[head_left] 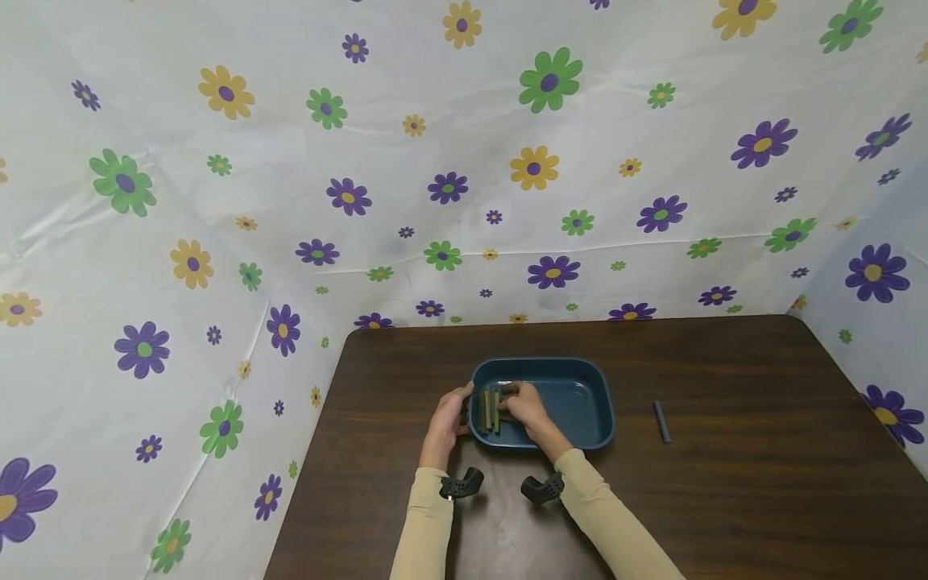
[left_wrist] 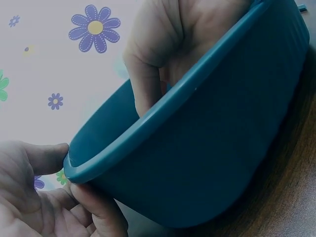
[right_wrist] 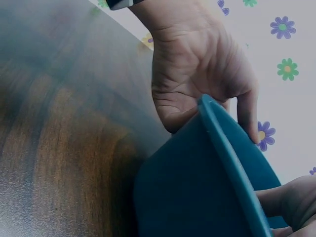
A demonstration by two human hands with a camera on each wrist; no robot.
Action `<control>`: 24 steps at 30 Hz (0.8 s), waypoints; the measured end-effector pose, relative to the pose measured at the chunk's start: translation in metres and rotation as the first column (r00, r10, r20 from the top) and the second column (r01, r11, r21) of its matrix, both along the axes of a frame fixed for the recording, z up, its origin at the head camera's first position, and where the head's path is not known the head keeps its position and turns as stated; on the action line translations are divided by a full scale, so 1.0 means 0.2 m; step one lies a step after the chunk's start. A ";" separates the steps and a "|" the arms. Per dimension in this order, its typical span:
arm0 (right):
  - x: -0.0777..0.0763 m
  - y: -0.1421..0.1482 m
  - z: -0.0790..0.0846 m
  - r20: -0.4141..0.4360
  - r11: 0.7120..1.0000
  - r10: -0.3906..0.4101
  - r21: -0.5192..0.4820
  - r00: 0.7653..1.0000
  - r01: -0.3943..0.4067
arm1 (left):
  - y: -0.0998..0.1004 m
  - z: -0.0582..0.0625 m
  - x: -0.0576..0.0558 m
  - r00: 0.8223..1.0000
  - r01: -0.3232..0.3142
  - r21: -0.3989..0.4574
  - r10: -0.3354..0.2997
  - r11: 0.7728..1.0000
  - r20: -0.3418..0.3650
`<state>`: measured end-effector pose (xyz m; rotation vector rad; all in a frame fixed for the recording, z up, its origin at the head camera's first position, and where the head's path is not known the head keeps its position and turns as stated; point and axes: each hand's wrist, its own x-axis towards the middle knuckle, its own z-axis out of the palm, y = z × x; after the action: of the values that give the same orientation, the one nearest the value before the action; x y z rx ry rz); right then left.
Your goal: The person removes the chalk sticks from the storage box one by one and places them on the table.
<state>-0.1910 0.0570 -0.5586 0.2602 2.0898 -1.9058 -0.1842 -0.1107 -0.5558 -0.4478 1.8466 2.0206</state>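
Pinching the left end of the tub [head_left: 576, 411] with the left hand [head_left: 444, 415]: thumb over the rim, forefinger against the outer wall just below. Reaching down inside the same tub with the right hand [head_left: 529, 408], fingers bent toward the floor of its left part; with tips hidden, cannot tell whether pinching anything or only touching. Right beside those tips, near the tub's left wall: sticks [head_left: 489, 411], thin and brownish-olive, laid side by side and pointing roughly front to back, partly covered by the right hand and so hard to count. Around them, teal walls with rounded corners, resting on the dark, wood-grained worktop [head_left: 725, 483]. To the right of the tub, well apart from both hands: a blue stick [head_left: 662, 422], lying slightly aslant. Nearer the front, black wristbands [head_left: 461, 483] by cream sleeves [head_left: 426, 519]. Behind and at both sides, a white sheet [head_left: 406, 177] printed with purple, green and yellow flowers.
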 end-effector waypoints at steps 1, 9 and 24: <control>0.00 0.00 0.00 -0.006 1.000 0.000 0.006 1.000 0.000 | 0.00 0.00 0.00 1.000 0.000 0.001 0.000 1.000 -0.001; -0.01 -0.02 -0.01 -0.045 0.997 0.014 0.080 0.999 -0.010 | 0.00 -0.01 0.00 1.000 -0.015 -0.013 0.014 1.000 -0.012; 0.00 0.01 -0.01 0.022 0.997 -0.032 -0.067 0.999 0.033 | 0.00 -0.01 0.00 1.000 -0.002 -0.015 0.001 1.000 -0.019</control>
<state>-0.1919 0.0587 -0.5606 0.3000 2.0149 -1.9796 -0.1843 -0.1113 -0.5582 -0.4355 1.8741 2.0204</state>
